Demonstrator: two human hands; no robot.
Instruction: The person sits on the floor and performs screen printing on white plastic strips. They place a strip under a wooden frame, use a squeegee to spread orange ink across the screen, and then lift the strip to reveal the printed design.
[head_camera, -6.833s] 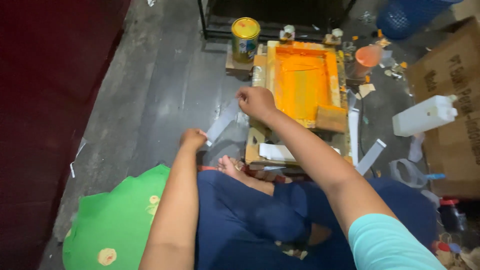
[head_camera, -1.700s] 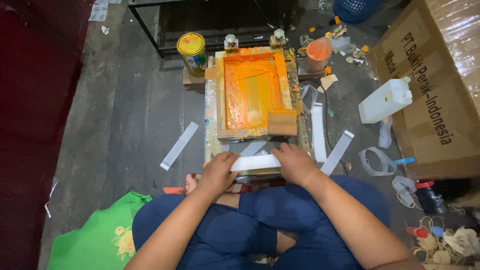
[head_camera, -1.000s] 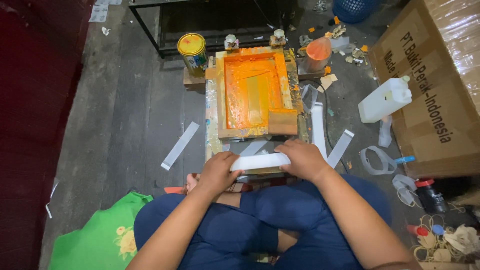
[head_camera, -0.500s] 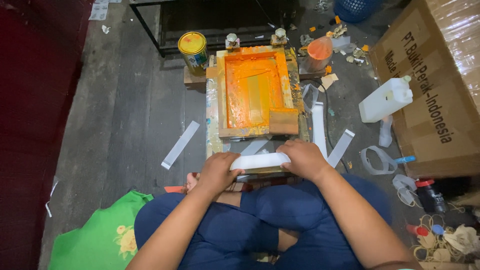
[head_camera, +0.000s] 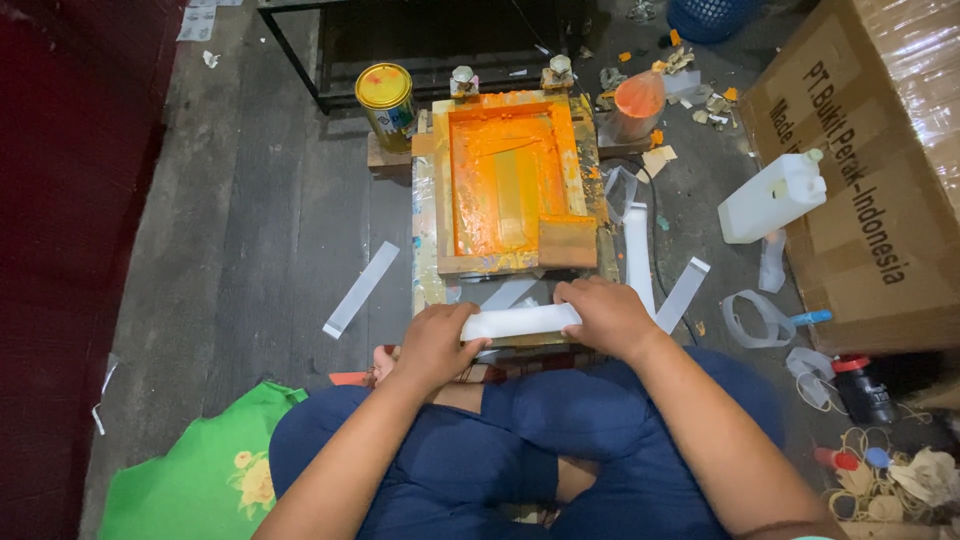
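While both hands (head_camera: 520, 335) pinch it, flat white strip (head_camera: 520, 321) stays glossy.

two hands, left hand (head_camera: 435, 345) and right hand (head_camera: 605, 315), share one white strip (head_camera: 520, 321). beyond them: one orange printing frame (head_camera: 505, 180), one yellow tin (head_camera: 385, 100). right of the right hand: one white jug (head_camera: 772, 197), one cardboard box (head_camera: 880, 180).

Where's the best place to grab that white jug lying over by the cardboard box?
Probably the middle of the white jug's body, coming down from above with fingers across its narrower width. It lies on its side, cap toward the cardboard box, so the broad flat face points up; no handle is clearly visible.
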